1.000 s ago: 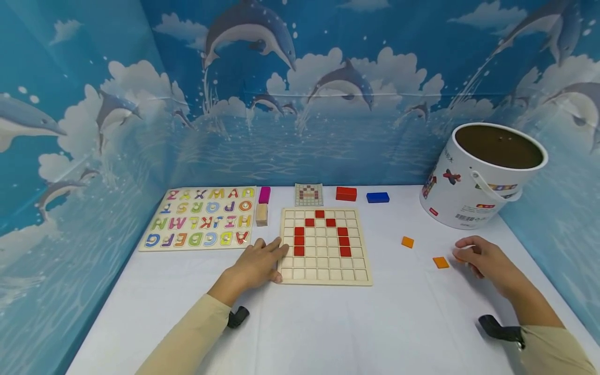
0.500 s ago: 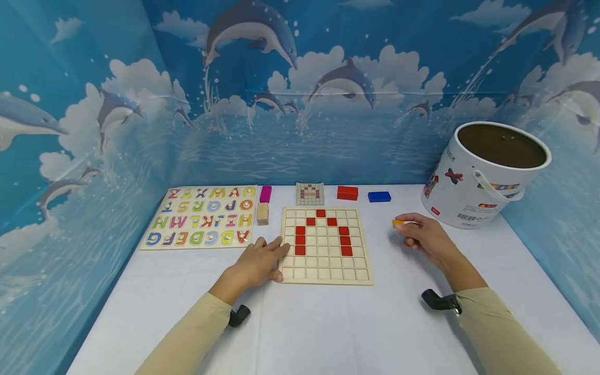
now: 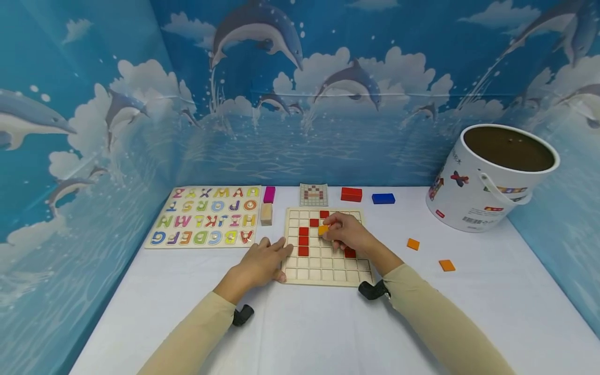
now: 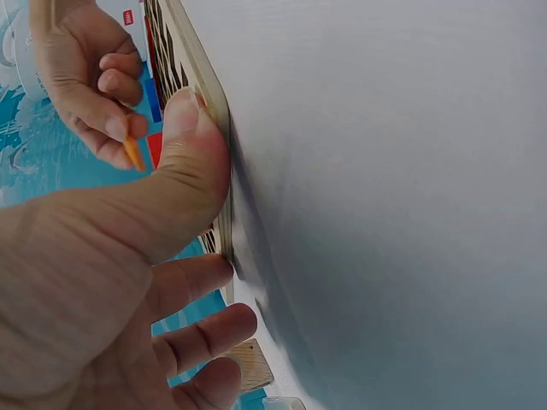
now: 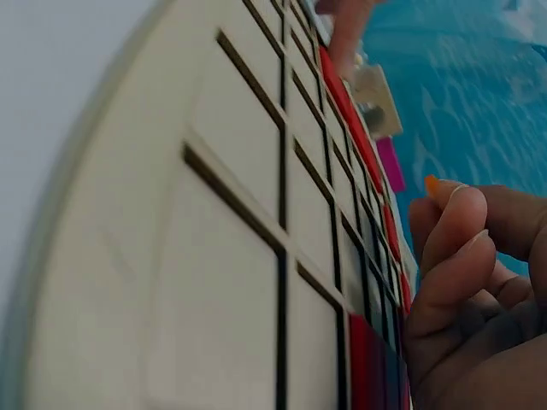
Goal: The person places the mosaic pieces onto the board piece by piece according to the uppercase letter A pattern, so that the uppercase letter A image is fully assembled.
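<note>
A wooden grid board [image 3: 321,276] lies flat, with several red square tiles [image 3: 303,240] in its cells. My right hand [image 3: 351,234] pinches an orange square tile [image 3: 323,230] between thumb and fingertips over the upper middle of the grid. In the left wrist view that orange tile [image 4: 133,154] is held on edge, tilted. Along the board's left side rests my left hand [image 3: 261,263], its thumb on the edge near the front corner and its fingers spread. My right hand hides some red tiles and cells in the head view.
Two loose orange tiles [image 3: 413,244] lie right of the board. Behind it are a small pattern card [image 3: 313,195], red blocks [image 3: 351,194] and a blue block [image 3: 383,198]. An alphabet board [image 3: 201,216], a wooden block [image 3: 266,214] and a magenta block [image 3: 269,195] stand left; a white bucket [image 3: 478,192], back right.
My right hand has picked up an orange tile at the far right and carried it left to over the grid. My left hand stays at the board's edge.
</note>
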The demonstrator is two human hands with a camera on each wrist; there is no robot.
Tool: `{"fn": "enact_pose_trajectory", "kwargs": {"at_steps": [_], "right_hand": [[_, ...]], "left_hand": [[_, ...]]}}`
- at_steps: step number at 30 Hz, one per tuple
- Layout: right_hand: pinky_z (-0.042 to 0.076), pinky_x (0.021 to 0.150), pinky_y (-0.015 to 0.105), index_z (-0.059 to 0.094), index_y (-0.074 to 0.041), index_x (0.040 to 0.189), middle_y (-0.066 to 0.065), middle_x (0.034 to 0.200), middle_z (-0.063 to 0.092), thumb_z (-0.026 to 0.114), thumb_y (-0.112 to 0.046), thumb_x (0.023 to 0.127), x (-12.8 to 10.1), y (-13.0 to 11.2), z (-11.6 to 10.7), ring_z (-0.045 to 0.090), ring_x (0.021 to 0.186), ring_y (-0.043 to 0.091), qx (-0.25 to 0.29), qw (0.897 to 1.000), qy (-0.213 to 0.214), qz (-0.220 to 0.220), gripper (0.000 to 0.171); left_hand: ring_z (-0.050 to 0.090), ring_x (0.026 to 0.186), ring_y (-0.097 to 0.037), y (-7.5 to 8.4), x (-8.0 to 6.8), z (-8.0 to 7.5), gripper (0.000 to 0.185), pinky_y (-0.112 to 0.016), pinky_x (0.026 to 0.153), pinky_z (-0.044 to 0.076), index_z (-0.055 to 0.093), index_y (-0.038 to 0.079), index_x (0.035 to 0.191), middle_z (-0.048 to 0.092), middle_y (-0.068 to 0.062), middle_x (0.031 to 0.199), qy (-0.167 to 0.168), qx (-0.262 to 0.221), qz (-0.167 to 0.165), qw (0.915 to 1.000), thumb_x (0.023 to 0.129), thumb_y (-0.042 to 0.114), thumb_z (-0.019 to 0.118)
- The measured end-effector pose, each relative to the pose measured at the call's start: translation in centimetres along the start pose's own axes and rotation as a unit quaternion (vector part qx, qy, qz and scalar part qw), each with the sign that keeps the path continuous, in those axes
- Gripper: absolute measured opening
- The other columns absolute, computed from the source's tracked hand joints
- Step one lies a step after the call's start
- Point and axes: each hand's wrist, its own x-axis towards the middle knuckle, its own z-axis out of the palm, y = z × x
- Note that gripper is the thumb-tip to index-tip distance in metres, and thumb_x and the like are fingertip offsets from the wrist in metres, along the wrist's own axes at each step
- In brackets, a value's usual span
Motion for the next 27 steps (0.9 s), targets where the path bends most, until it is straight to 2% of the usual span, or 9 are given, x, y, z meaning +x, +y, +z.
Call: {"fn": "enact_pose_trajectory", "kwargs": {"at_steps": [2, 5, 8, 12, 17, 21, 24, 27], "right_hand": [[0.047, 0.055, 0.025, 0.056, -0.002, 0.125, 0.011, 0.088, 0.06, 0.07, -0.011, 0.096, 0.0, -0.2, 0.9, 0.054, 0.056, 0.018, -0.027, 1.0, -0.007, -0.004, 0.034], [0.045, 0.054, 0.027, 0.061, -0.005, 0.118, 0.011, 0.085, 0.06, 0.073, -0.01, 0.092, 0.2, -0.4, 1.9, 0.051, 0.055, 0.019, -0.097, 0.995, 0.005, -0.011, 0.029], [0.042, 0.058, 0.03, 0.066, -0.01, 0.11, 0.008, 0.081, 0.059, 0.077, -0.011, 0.087, 0.3, -0.6, 2.7, 0.051, 0.062, 0.019, -0.183, 0.982, 0.031, -0.021, 0.026], [0.04, 0.063, 0.031, 0.068, -0.012, 0.104, 0.004, 0.08, 0.058, 0.079, -0.012, 0.084, 0.5, -0.9, 3.4, 0.052, 0.07, 0.02, -0.245, 0.968, 0.051, -0.026, 0.022], [0.04, 0.062, 0.031, 0.069, -0.011, 0.101, 0.004, 0.077, 0.059, 0.08, -0.012, 0.084, 0.3, -1.0, 3.7, 0.052, 0.071, 0.02, -0.266, 0.962, 0.062, -0.016, 0.02], [0.041, 0.064, 0.031, 0.071, -0.012, 0.105, 0.004, 0.081, 0.059, 0.08, -0.014, 0.085, -0.2, -1.2, 3.4, 0.053, 0.075, 0.02, -0.27, 0.96, 0.068, -0.011, 0.021], [0.042, 0.063, 0.032, 0.07, -0.011, 0.113, 0.006, 0.083, 0.059, 0.076, -0.017, 0.089, -1.0, -1.1, 2.0, 0.053, 0.073, 0.022, -0.251, 0.965, 0.073, -0.008, 0.025], [0.043, 0.064, 0.033, 0.067, -0.009, 0.123, 0.008, 0.087, 0.06, 0.072, -0.02, 0.094, -2.9, -0.3, -1.1, 0.054, 0.076, 0.024, -0.229, 0.969, 0.09, -0.004, 0.032]], "left_hand": [[0.045, 0.12, -0.028, 0.0, 0.0, 0.0, 0.085, -0.049, 0.099, 0.04, 0.045, 0.019, 0.156, 0.035, -0.009, 0.164, -0.002, 0.0, -0.002, 1.0, 0.081, 0.042, 0.078], [0.045, 0.122, -0.029, 0.1, 0.0, -0.1, 0.085, -0.049, 0.1, 0.04, 0.045, 0.019, 0.156, 0.035, -0.009, 0.164, -0.003, 0.001, -0.003, 1.0, 0.081, 0.042, 0.078], [0.045, 0.123, -0.029, 0.1, 0.0, -0.2, 0.085, -0.049, 0.1, 0.04, 0.045, 0.019, 0.156, 0.035, -0.01, 0.164, -0.004, 0.003, -0.005, 1.0, 0.081, 0.042, 0.079], [0.045, 0.124, -0.03, 0.1, 0.0, -0.1, 0.084, -0.049, 0.1, 0.041, 0.045, 0.019, 0.156, 0.035, -0.01, 0.164, -0.007, 0.009, -0.004, 0.9999, 0.081, 0.042, 0.078], [0.045, 0.125, -0.029, 0.2, 0.2, 0.1, 0.084, -0.049, 0.101, 0.041, 0.045, 0.019, 0.156, 0.035, -0.01, 0.164, -0.007, 0.016, 0.001, 0.9998, 0.083, 0.043, 0.077], [0.045, 0.125, -0.029, 0.3, 0.3, 0.1, 0.084, -0.051, 0.103, 0.04, 0.045, 0.019, 0.156, 0.035, -0.009, 0.164, -0.005, 0.017, -0.002, 0.9998, 0.082, 0.043, 0.078], [0.044, 0.126, -0.029, 0.3, 0.2, 0.1, 0.084, -0.052, 0.104, 0.04, 0.044, 0.019, 0.156, 0.035, -0.009, 0.164, -0.004, 0.017, -0.006, 0.9998, 0.082, 0.042, 0.078], [0.044, 0.127, -0.03, 0.5, 0.3, 0.1, 0.084, -0.052, 0.104, 0.04, 0.044, 0.019, 0.156, 0.035, -0.009, 0.164, -0.005, 0.017, 0.003, 0.9998, 0.083, 0.042, 0.078]]}}
